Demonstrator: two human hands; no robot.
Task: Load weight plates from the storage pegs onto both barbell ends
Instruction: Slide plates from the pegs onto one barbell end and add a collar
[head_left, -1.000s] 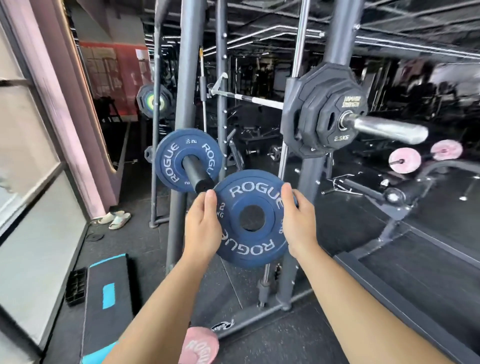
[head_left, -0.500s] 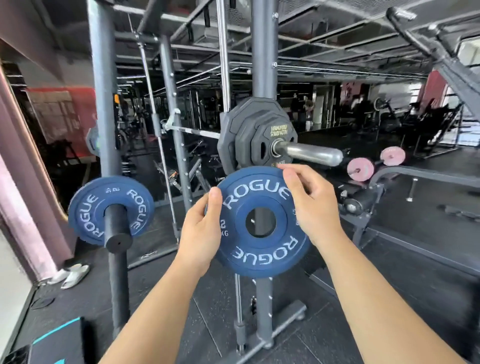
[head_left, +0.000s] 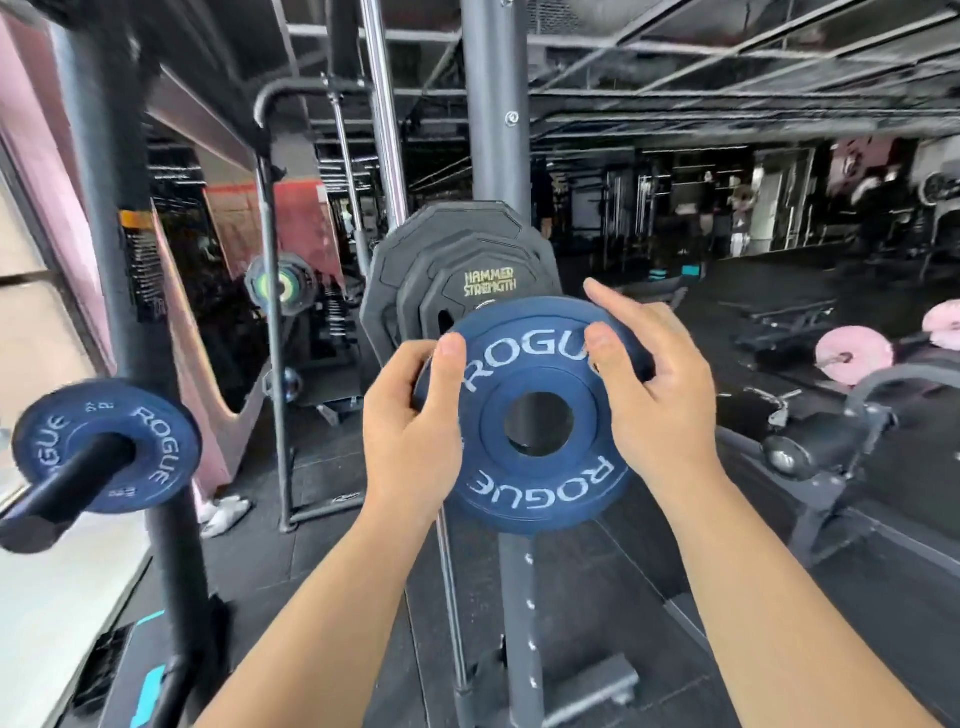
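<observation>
I hold the blue plate (head_left: 540, 467) upright between my left hand (head_left: 410, 441) and right hand (head_left: 660, 395), fingers curled round its rim, just before the black plates (head_left: 452, 260) on the bar.

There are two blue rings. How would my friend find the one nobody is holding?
Look at the tall dark post on the far left. A thick black peg sticks out of it, and the blue ROGUE plate sits on that peg. Unlike its twin, held in the left hand and right hand, it is untouched.
</observation>
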